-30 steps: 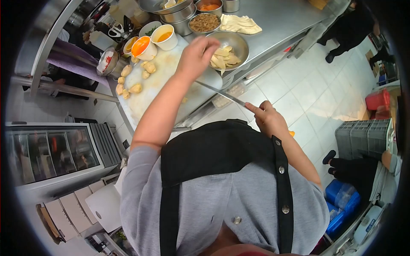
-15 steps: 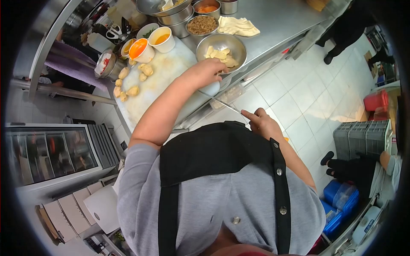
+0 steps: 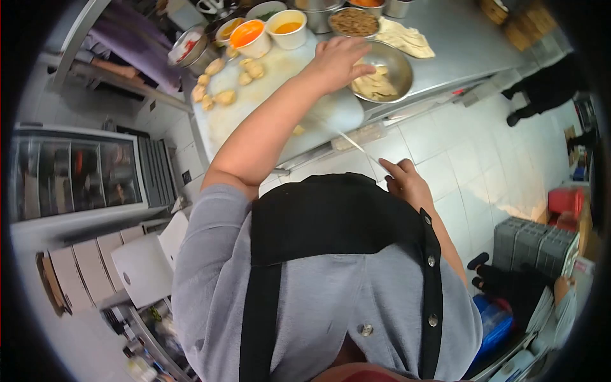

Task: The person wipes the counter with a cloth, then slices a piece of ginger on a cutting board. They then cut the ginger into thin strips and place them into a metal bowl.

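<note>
My left hand [image 3: 337,63] is over the near-left rim of a metal bowl [image 3: 402,69], thumb and fingers apart, with nothing visible between them. Pale yellow slices [image 3: 377,84] lie in the bowl. Lower right, my right hand [image 3: 406,183] is closed round the handle of a knife [image 3: 358,145]. Its blurred blade points at the near edge of the white cutting board [image 3: 267,95]. A small yellow piece [image 3: 298,130] lies on the board near the blade tip. Peeled yellowish chunks [image 3: 224,97] are spread over the board's left part.
Cups of orange [image 3: 251,39] and yellow liquid [image 3: 287,30] stand behind the board. Beyond the bowl are a bowl of brown filling [image 3: 354,23] and a sheet of dough [image 3: 406,38]. Another person's dark-clothed legs [image 3: 547,83] are at the upper right, and another person is at the lower right.
My left hand has lifted back from the slices and its thumb has spread from the fingers. The knife tip now lies farther from the bowl. The whole view has shifted.
</note>
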Demonstrator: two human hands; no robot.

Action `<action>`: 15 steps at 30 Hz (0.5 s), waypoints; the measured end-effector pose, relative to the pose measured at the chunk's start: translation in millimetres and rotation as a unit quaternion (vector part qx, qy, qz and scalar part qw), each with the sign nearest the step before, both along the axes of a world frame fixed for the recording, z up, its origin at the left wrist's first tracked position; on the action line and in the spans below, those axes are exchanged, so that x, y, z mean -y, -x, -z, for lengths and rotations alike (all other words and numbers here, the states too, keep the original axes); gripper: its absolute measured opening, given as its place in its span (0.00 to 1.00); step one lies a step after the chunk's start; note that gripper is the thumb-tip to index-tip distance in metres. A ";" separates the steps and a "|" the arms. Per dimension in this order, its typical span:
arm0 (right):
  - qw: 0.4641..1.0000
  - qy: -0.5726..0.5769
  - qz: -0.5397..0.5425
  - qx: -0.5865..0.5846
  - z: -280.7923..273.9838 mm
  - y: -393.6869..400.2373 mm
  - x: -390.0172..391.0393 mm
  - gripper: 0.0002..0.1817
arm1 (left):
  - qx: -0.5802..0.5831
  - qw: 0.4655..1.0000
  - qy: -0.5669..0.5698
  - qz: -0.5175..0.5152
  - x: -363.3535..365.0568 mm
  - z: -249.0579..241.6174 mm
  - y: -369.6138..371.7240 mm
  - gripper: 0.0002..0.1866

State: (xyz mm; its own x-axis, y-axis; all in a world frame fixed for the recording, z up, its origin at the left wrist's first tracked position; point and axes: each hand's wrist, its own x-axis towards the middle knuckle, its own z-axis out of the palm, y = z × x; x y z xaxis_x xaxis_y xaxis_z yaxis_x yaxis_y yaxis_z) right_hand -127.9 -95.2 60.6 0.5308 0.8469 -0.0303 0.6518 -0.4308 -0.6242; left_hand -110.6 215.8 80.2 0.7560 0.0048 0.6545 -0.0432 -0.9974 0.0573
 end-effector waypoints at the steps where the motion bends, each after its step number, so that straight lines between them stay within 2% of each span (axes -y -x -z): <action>1: 1.000 -0.005 0.009 -0.007 -0.9 1.4 -2.0 0.25 | -0.007 0.998 0.056 0.006 -7.9 -11.2 10.8 0.14; 3: 0.998 0.013 0.032 -0.044 -2.2 1.4 -8.4 0.20 | -0.017 0.985 0.171 0.021 -26.7 -34.4 40.8 0.13; 4: 0.999 0.005 0.031 -0.043 0.8 0.5 -10.2 0.19 | -0.050 0.969 0.242 -0.023 -29.5 -41.1 63.1 0.10; 6: 0.999 -0.017 0.023 -0.039 6.4 -1.4 -14.7 0.16 | -0.121 0.947 0.279 -0.107 -37.3 -35.0 103.8 0.08; 8: 0.998 -0.042 0.005 -0.036 11.6 -2.0 -20.4 0.14 | -0.206 0.924 0.294 -0.132 -45.1 -11.0 143.6 0.09; 11: 0.997 -0.062 -0.023 -0.031 12.1 -1.9 -33.7 0.11 | -0.200 0.945 0.243 -0.090 -34.0 26.6 183.1 0.10; 15: 0.995 0.072 -0.026 -0.070 1.7 -1.0 -55.7 0.10 | -0.188 0.958 0.201 -0.079 -16.7 45.6 190.5 0.13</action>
State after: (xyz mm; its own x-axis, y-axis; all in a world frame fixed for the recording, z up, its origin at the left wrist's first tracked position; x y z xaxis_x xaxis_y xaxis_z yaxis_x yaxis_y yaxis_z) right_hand -126.9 -39.5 58.9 0.4678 0.8550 -0.2238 0.5874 -0.4900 -0.6441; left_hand -301.1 232.5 34.5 0.9068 0.3338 0.2575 0.2062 -0.8839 0.4199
